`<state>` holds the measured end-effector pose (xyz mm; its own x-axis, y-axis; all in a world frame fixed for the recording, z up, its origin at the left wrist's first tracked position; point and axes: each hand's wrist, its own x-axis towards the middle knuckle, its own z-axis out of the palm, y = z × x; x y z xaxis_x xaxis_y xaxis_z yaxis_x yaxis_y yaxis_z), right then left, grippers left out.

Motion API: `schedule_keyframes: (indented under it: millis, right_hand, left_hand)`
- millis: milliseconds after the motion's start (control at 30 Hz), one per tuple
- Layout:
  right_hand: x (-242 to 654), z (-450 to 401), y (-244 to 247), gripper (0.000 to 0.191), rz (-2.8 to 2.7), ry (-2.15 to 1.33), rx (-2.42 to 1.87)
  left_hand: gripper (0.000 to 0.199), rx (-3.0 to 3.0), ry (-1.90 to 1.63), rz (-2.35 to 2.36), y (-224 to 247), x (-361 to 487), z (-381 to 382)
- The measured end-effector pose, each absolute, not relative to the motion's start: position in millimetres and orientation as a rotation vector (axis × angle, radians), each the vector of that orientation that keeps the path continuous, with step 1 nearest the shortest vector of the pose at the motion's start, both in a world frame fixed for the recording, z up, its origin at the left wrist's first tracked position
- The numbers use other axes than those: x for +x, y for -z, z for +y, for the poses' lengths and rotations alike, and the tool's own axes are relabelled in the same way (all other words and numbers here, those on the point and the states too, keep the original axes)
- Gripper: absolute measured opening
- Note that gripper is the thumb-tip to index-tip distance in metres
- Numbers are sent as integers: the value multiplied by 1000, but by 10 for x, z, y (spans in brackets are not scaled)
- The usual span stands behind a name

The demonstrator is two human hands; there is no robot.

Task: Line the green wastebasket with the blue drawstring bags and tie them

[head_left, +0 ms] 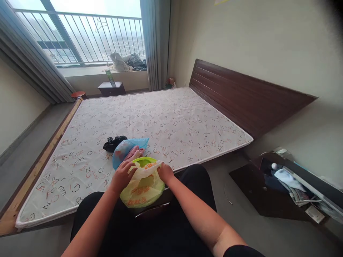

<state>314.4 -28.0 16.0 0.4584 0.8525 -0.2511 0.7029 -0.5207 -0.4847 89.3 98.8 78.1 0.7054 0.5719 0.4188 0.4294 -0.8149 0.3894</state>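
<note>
While the person sits with both knees apart, the left hand and the right hand hold a thin plastic bag with orange print. The right thumb and fingers pinch its white edge; the left fingers are bent and seem to pinch it also, though their tips are partly hidden. The bag is between the knees, over the lime-green round bin; how deep it goes inside, I cannot tell. In my judgement, the film could tear if the hands pull too strongly, or the edge could slip from a loose pinch and fall inward. The stretched edge gives the long axis: it runs across, from left hand to right, rising a little rightward, and the printed part spreads toward the person. Just beyond the bin lie a pink cloth, a blue bag and a black bag on the mattress. Farther, a nightstand stands before the window.
</note>
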Motion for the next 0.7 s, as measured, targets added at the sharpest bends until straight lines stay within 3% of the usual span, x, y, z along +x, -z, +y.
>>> schedule_keyframes:
  millis: [167, 300, 500, 700]
  right_hand:
    - [3323, -284, -83, 34, -1223, -712, -2430]
    - [3311, -289, -79, 35, -1264, -714, -2381]
    - [3081, -344, -157, 41, -1391, -682, -2279]
    - [3022, -361, -173, 42, -1497, -697, -2167]
  left_hand:
    - [40, 2755, -751, 735, -670, 846, 820]
    - [22, 2757, -835, 850, -735, 904, 804]
    - [31, 2455, -894, 1280, -949, 1023, 1015]
    - [32, 1974, -545, 1341, -912, 979, 1441]
